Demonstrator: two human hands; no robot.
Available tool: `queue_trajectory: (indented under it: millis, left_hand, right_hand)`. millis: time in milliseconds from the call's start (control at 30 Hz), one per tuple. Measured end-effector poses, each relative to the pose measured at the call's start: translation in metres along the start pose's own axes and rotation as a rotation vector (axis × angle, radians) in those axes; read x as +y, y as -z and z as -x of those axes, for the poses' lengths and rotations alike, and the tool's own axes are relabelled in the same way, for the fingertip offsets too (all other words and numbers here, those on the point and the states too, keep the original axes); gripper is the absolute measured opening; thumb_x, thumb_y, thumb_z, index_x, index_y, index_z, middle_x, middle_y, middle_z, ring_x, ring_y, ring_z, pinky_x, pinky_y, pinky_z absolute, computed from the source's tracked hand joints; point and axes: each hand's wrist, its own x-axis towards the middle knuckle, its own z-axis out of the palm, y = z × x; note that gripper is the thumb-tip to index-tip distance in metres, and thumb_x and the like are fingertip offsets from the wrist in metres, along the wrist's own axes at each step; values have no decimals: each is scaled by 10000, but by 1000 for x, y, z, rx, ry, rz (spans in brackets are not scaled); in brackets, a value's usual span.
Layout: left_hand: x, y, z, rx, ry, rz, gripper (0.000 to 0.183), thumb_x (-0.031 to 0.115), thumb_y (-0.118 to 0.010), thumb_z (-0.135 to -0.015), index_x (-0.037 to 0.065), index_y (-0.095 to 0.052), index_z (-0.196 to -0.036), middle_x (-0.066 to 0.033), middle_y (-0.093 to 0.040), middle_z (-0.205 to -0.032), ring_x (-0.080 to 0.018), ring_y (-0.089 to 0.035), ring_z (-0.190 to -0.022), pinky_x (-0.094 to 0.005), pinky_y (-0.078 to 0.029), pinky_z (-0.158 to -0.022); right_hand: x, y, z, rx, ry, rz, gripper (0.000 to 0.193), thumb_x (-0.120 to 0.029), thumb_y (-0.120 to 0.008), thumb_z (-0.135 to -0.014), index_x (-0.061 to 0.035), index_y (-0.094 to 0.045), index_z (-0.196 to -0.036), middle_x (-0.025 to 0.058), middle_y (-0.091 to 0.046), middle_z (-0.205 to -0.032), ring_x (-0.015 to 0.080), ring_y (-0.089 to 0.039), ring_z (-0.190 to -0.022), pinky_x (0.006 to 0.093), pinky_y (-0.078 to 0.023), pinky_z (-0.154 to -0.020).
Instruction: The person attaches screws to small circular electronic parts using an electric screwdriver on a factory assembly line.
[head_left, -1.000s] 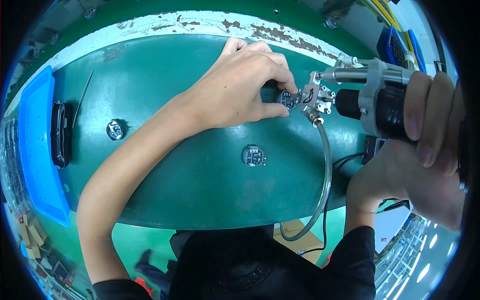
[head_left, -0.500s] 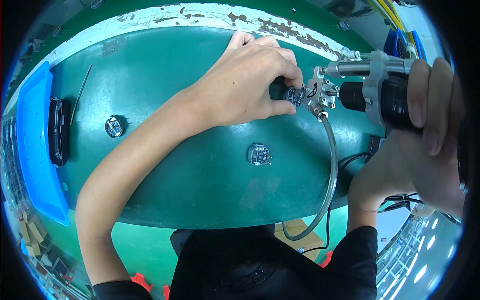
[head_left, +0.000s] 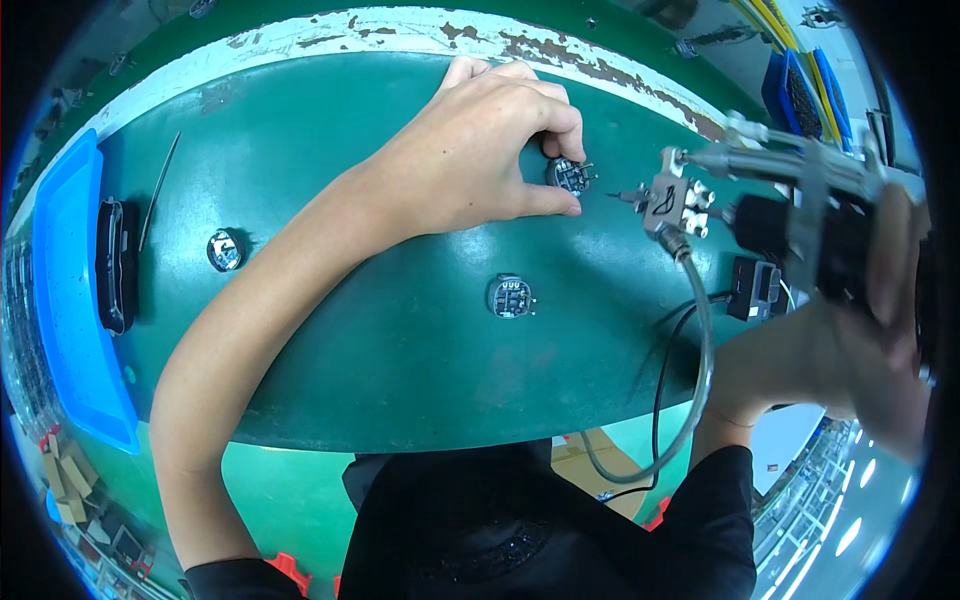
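Observation:
Near the far edge of the green table, my left hand grips a small round electronic part between thumb and fingers. Thin metal pins stick out of its right side. To the right, my right hand, blurred at the picture's rim, is wrapped round a black-bodied dispensing gun. Its metal valve head carries a thin nozzle pointing left, apart from the held part. A clear hose loops down from that head. Another round part lies mid-table, and a third, shiny one sits left of my forearm.
A blue tray stands at the left edge, with a black case beside it. A thin rod lies close by. At the right, a small black box with a cable sits on the table. A worn white strip borders the far side.
The dispensing gun has drawn away to the right, so its nozzle no longer meets the held part. My left hand has shifted slightly left and up with the part.

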Motion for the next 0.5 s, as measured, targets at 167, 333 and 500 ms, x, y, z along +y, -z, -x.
queue_trajectory:
  millis: [167,333,500]
  left_hand:
    - [-3,0,4,27,-3,-8,278,245,-873,-769,111,-704,-945,6,-629,-912,-202,-567,-1015,-378,-339,-974]
    - [-3,1,4,16,1,-14,274,243,-868,-774,111,-698,-944,4,-625,-913,-205,-567,-1022,-378,-339,-969]
    - [-4,0,5,22,1,-16,274,232,-871,-769,110,-701,-945,5,-631,-917,-204,-568,-1023,-381,-340,-973]
  right_hand:
    - [37,-61,-50,15,-9,-12,231,-288,-661,-975,-197,-559,-790,-95,-538,-723,3,-553,-684,206,-398,-734]
    - [43,-94,-55,29,-12,-29,234,-294,-667,-973,-197,-561,-789,-95,-537,-720,4,-555,-685,206,-400,-736]
    - [55,-117,-70,47,-5,-45,237,-299,-672,-971,-197,-563,-787,-95,-536,-718,5,-558,-686,206,-402,-738]
